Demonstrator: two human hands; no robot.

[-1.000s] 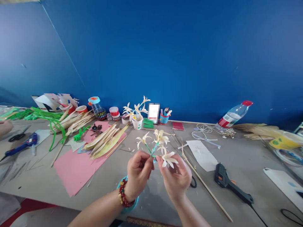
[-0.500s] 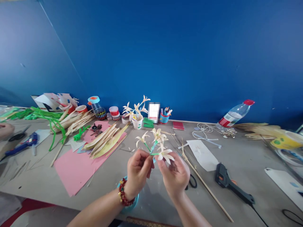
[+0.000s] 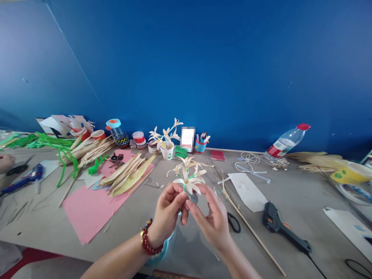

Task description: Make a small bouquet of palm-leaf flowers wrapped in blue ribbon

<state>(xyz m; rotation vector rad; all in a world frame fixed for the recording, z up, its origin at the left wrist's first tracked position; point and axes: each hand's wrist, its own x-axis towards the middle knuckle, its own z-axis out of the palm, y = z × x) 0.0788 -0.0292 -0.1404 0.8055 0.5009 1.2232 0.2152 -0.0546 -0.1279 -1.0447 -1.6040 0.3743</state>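
Observation:
Between my hands stands a spray of handmade flowers (image 3: 188,180) with cream petals, which look like dried husk, and green-wrapped stems. My left hand (image 3: 171,203), with a red bead bracelet (image 3: 148,238) at its wrist, pinches the stem just under the blossoms. My right hand (image 3: 213,217) curves around the other side, thumb and forefinger apart. Its forefinger is close to the petals and its thumb lies by my left fingertips. Behind, a white cup (image 3: 167,153) holds more flowers of the same kind.
Dried husks (image 3: 124,174) lie on pink paper (image 3: 93,217) to the left. On the right are a black glue gun (image 3: 285,228), a long thin stick (image 3: 255,230), scissors (image 3: 234,223) and a tilted bottle (image 3: 286,143). Another person's hand (image 3: 6,162) shows at far left.
The flower spray has turned, so one blossom now faces me in front of the others. My right fingers have come off the right-hand blossom and spread apart. My left hand keeps its pinch.

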